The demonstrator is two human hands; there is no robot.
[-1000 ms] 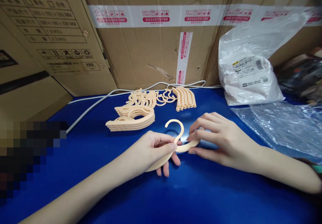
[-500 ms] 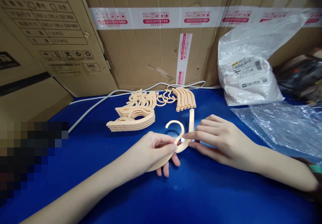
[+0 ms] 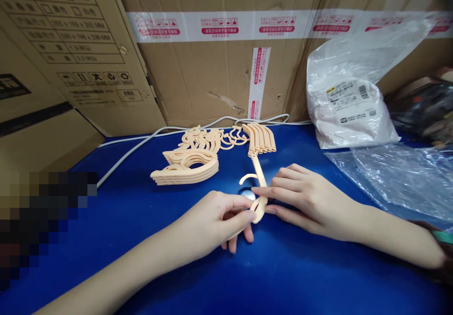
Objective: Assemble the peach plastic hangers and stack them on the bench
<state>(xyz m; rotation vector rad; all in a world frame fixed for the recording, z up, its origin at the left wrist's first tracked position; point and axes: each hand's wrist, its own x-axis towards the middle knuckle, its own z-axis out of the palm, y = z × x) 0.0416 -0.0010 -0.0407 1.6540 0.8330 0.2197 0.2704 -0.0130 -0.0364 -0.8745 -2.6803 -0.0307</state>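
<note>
My left hand (image 3: 221, 218) pinches a beige plastic folding hanger (image 3: 260, 178) between thumb and fingers, low over the blue table. One straight arm of the hanger points up and away, and part of its curved hook shows left of that arm. My right hand (image 3: 306, 194) has its thumb and index finger closed at the joint, from the right side. Part of the hanger is hidden under my left hand. Just behind it lies a shiny round silver thing (image 3: 248, 194), partly covered.
Behind my left hand sits a stack of folded hangers (image 3: 187, 179). Beyond are curved pieces (image 3: 201, 139), loose hooks (image 3: 236, 138) and a row of hanger arms (image 3: 261, 138). A white cable (image 3: 123, 166), cardboard boxes (image 3: 212, 74), a filled plastic bag (image 3: 350, 107) and clear film (image 3: 396, 178) border the table.
The hanger's upright arm has swung left and now crosses in front of the hook. The hook has turned and shows less. Both hands have shifted only slightly.
</note>
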